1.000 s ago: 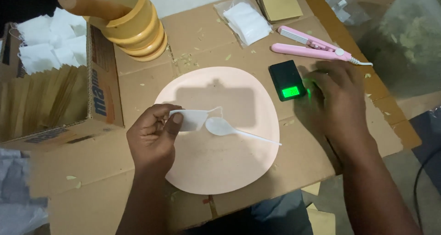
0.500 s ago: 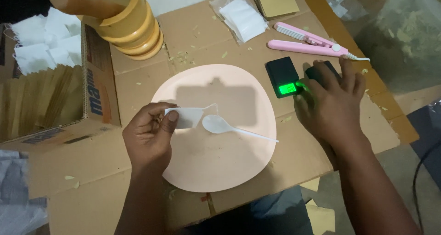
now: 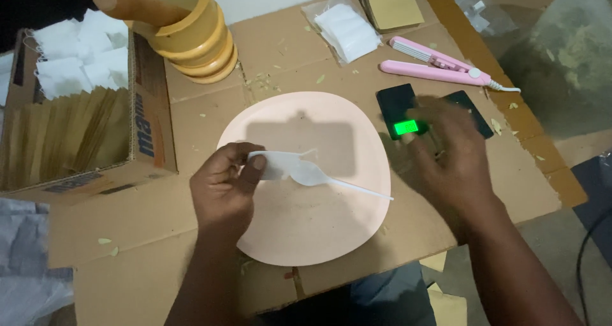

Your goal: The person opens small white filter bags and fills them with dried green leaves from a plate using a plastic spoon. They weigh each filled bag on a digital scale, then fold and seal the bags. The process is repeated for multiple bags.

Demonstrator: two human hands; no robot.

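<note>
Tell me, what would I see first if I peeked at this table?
Probably the glowing green screen on the small black scale at the right, with the right hand over it. Then the big pale pink plate in the middle, where a white plastic spoon lies and the left hand pinches a small white bag.

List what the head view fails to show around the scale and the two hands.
- Scale readout: green glow only, too small, right hand overlaps it.
- Right hand: motion-blurred, finger contact unclear.
- Small white bag in left hand: contents hidden.
- Yellow mortar: top cut off by the edge.
</note>
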